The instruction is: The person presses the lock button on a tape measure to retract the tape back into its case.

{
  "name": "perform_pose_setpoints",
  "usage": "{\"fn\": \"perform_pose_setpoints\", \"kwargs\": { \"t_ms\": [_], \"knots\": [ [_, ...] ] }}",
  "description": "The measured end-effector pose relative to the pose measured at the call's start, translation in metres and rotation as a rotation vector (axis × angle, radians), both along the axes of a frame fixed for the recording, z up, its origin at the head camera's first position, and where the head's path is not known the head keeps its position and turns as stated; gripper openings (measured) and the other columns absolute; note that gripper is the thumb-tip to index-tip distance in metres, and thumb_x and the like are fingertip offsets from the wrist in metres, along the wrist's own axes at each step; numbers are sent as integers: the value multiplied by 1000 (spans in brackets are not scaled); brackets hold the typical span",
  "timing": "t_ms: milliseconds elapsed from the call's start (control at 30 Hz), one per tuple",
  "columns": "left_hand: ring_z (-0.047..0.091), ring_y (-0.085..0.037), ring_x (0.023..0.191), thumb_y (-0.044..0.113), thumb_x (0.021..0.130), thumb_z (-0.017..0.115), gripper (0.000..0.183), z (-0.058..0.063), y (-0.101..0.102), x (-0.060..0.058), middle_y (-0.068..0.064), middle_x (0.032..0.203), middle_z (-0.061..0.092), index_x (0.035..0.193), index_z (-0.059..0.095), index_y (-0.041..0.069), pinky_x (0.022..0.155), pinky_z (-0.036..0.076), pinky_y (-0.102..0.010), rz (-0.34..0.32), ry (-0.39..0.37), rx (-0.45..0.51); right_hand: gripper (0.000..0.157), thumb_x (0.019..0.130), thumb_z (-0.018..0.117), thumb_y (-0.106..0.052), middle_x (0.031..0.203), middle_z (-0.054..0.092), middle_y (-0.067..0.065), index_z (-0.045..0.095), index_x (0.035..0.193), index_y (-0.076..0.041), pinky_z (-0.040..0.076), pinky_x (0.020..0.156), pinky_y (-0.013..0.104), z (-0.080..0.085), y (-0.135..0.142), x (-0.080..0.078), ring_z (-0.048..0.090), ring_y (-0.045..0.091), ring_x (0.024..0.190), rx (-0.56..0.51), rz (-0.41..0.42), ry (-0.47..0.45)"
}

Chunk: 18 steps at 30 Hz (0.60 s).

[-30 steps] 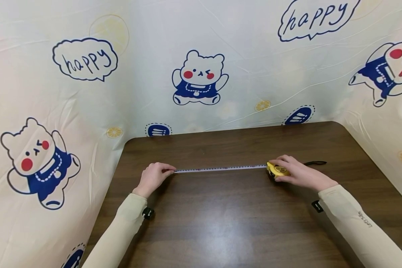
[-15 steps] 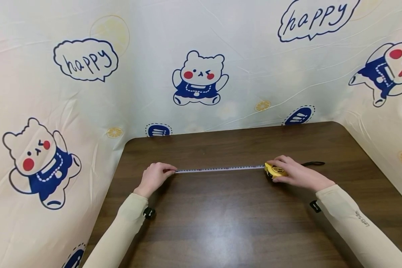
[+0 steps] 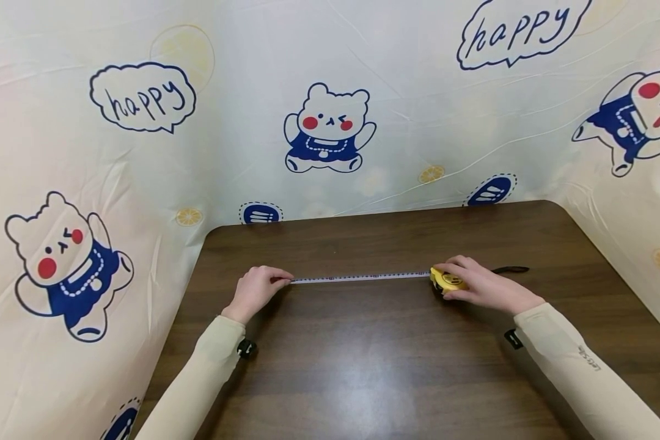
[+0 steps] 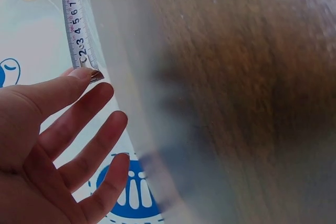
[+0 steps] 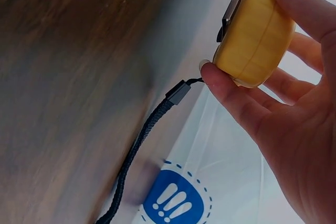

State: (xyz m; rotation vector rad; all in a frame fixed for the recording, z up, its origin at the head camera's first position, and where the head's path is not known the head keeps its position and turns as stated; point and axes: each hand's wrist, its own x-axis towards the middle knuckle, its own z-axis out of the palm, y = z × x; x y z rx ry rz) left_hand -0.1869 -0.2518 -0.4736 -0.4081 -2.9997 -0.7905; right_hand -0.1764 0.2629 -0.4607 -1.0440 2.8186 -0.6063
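Note:
A yellow tape measure (image 3: 447,280) is gripped by my right hand (image 3: 481,286) toward the right of the table. Its white blade (image 3: 363,277) stretches in a nearly level line across to my left hand (image 3: 255,291). There, thumb and forefinger pinch the metal end hook (image 4: 96,76), while the other fingers spread loosely in the left wrist view. In the right wrist view, fingers and thumb wrap the yellow case (image 5: 255,32), which has a dark metal clip on its side. A black wrist strap (image 5: 140,140) hangs from the case.
The brown wooden table (image 3: 330,342) has rounded far corners. A pale curtain (image 3: 242,91) printed with bears and "happy" bubbles stands behind it and along both sides. Each forearm wears a light sleeve with a small black device at the wrist.
My right hand has moved slightly left with the tape measure, and my left hand slightly right. The exposed blade between them is a little shorter.

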Motion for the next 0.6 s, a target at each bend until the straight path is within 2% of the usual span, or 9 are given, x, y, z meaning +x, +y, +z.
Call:
{"fn": "perform_pose_setpoints", "kwargs": {
  "t_ms": [300,600],
  "knots": [
    [73,-24,95,17,95,77,14,0,3,0,-5,107,80,107,84,18,82,59,-50,-10,8,-4,59,97,77,-29,132,58,20,56,146,-4,51,96,56,-1,-5,-1,57,34,116,5,-7,-16],
    [74,-24,96,18,95,78,13,0,5,2,-3,106,80,106,84,19,81,58,-51,-3,10,-17,58,97,75,-31,131,58,18,57,146,-6,52,93,52,-3,-8,0,57,30,114,-2,7,-10]
  ]
}}
